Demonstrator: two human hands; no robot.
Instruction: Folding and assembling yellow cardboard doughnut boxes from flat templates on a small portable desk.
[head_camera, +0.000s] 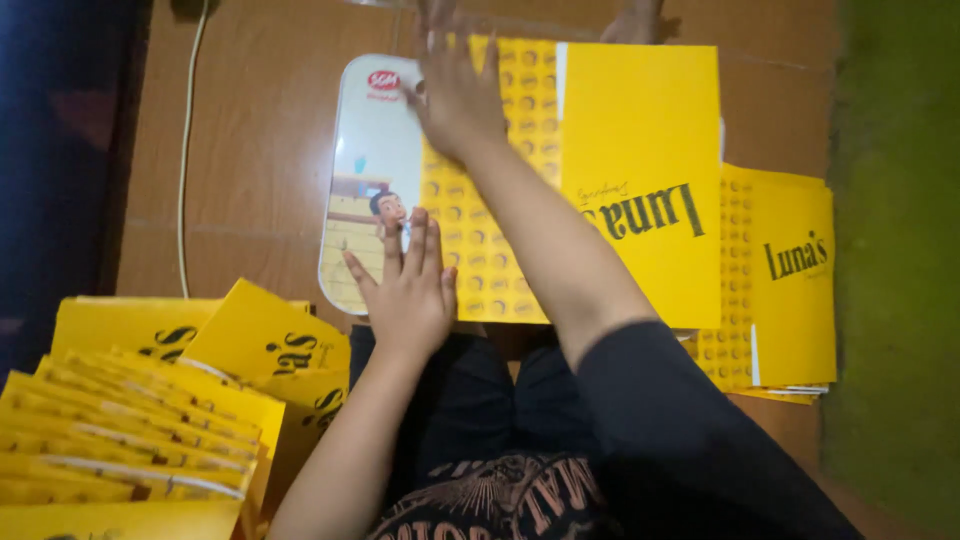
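My left hand (410, 290) and right hand (460, 95) both press flat, fingers spread, on a flat yellow printed cardboard sheet (600, 170) lying over a white rounded-corner board with a cartoon picture (365, 170). All this rests on brown cardboard flooring (250, 150) beside a green mat (895, 250). Folded yellow cardboard pieces (140, 410) pile at my left, more flat sheets (785, 280) at my right.

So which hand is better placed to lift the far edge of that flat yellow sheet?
Probably the right hand: it already lies spread on the far end of the yellow sheet. The left hand presses the near edge.
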